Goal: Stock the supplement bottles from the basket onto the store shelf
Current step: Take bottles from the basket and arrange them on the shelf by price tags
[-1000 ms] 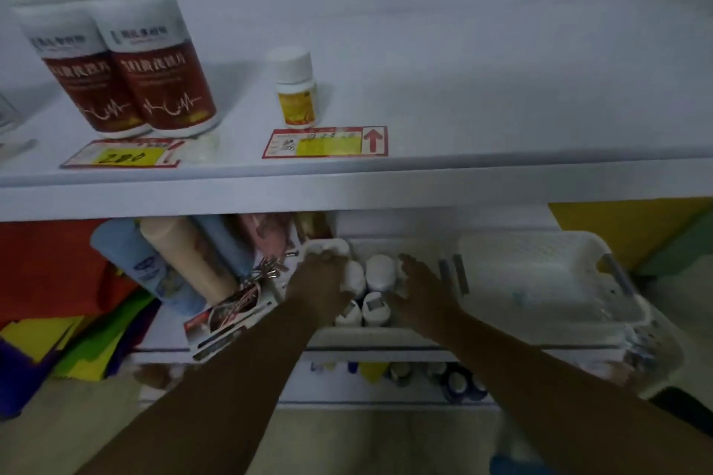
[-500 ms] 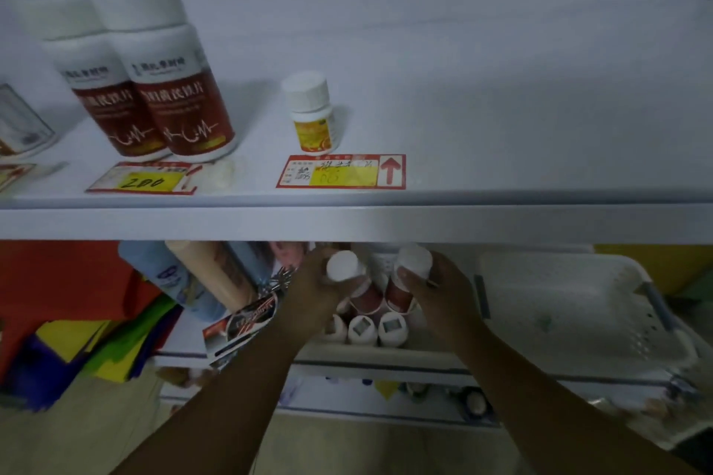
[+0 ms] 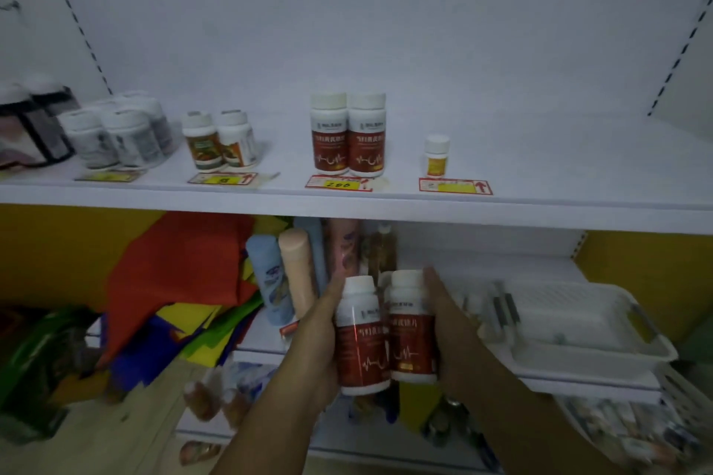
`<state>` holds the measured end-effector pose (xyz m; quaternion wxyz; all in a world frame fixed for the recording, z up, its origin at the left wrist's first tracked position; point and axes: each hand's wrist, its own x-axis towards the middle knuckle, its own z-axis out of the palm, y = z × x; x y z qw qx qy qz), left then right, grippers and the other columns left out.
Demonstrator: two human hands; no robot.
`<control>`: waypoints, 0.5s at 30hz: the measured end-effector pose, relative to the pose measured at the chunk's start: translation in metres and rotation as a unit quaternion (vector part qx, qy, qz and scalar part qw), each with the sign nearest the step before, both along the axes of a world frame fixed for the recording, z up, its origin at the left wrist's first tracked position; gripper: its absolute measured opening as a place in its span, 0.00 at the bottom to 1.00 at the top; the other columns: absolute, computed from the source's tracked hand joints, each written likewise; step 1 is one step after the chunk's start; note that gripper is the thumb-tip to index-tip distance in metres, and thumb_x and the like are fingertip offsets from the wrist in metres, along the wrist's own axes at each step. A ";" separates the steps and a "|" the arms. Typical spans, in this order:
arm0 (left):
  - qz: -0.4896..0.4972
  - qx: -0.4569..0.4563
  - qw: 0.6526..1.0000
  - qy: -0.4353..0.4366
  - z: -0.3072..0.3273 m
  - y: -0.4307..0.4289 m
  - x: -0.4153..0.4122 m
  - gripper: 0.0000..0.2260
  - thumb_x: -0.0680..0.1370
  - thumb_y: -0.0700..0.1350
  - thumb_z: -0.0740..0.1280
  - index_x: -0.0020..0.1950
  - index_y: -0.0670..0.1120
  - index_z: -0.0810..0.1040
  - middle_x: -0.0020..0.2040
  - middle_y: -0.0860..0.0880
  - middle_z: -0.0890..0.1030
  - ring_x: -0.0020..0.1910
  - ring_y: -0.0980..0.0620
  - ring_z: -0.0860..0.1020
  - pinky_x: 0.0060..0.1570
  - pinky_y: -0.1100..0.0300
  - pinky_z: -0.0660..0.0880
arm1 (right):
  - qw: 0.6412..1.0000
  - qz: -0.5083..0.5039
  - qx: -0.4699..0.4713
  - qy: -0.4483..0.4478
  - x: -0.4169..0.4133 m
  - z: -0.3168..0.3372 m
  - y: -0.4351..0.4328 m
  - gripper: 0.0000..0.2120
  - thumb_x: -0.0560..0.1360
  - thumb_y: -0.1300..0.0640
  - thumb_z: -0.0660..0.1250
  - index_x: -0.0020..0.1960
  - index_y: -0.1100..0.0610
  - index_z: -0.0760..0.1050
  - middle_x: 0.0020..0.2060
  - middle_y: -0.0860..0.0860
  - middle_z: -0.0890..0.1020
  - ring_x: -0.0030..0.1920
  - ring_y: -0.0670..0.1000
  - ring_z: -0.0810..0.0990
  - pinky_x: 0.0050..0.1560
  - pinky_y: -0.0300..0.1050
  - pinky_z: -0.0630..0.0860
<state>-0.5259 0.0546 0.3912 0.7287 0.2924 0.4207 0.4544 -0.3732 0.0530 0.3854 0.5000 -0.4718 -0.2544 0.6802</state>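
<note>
Held: 2 tall white red-label plastic bottles, 1 in left hand [image 3: 316, 343], 1 in right hand [image 3: 449, 324]. On white upper shelf [image 3: 540, 204]: 2 more red-label bottles [image 3: 347, 137], 1 small white yellow-label bottle [image 3: 436, 156], 2 squat orange/green-label bottles [image 3: 220, 141], approx. 4 grey-label white bottles [image 3: 115, 135], rear ones blurred. Red-bordered price tags [image 3: 455, 186]: 4. White plastic baskets [image 3: 571, 320] lower right: 1 clear, others indistinct.

Coloured cloth bags [image 3: 173, 281] are lying left of the lotion tubes [image 3: 285, 274], just beside them, under the white board.
</note>
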 end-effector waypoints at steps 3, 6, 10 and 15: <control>-0.013 0.062 0.998 0.008 0.013 -0.017 -0.018 0.21 0.60 0.56 0.75 0.49 0.48 0.85 0.48 0.40 0.85 0.45 0.41 0.84 0.41 0.48 0.81 | 0.998 0.019 0.062 -0.021 -0.020 0.017 -0.025 0.35 0.57 0.42 0.73 0.59 0.58 0.75 0.53 0.61 0.82 0.54 0.64 0.81 0.58 0.68 0.73; 0.003 0.107 0.994 0.020 0.029 -0.033 -0.036 0.20 0.59 0.53 0.75 0.49 0.49 0.84 0.46 0.41 0.85 0.43 0.42 0.84 0.40 0.49 0.80 | 0.993 0.008 0.112 -0.021 -0.032 0.031 -0.042 0.30 0.59 0.46 0.73 0.57 0.59 0.76 0.49 0.61 0.84 0.50 0.63 0.82 0.55 0.66 0.76; 0.016 0.174 0.984 0.042 0.057 -0.045 -0.054 0.22 0.61 0.52 0.74 0.53 0.47 0.82 0.50 0.42 0.85 0.49 0.42 0.83 0.45 0.48 0.81 | 0.982 0.008 0.187 -0.023 -0.052 0.051 -0.054 0.23 0.66 0.49 0.73 0.57 0.59 0.77 0.51 0.60 0.84 0.52 0.62 0.82 0.54 0.65 0.77; -0.001 0.246 0.966 0.081 0.094 -0.041 -0.065 0.14 0.69 0.46 0.70 0.54 0.46 0.82 0.49 0.44 0.85 0.47 0.45 0.84 0.40 0.54 0.81 | 0.961 -0.014 0.258 -0.093 -0.064 0.088 -0.054 0.17 0.68 0.45 0.70 0.54 0.50 0.78 0.50 0.56 0.84 0.50 0.58 0.83 0.52 0.63 0.78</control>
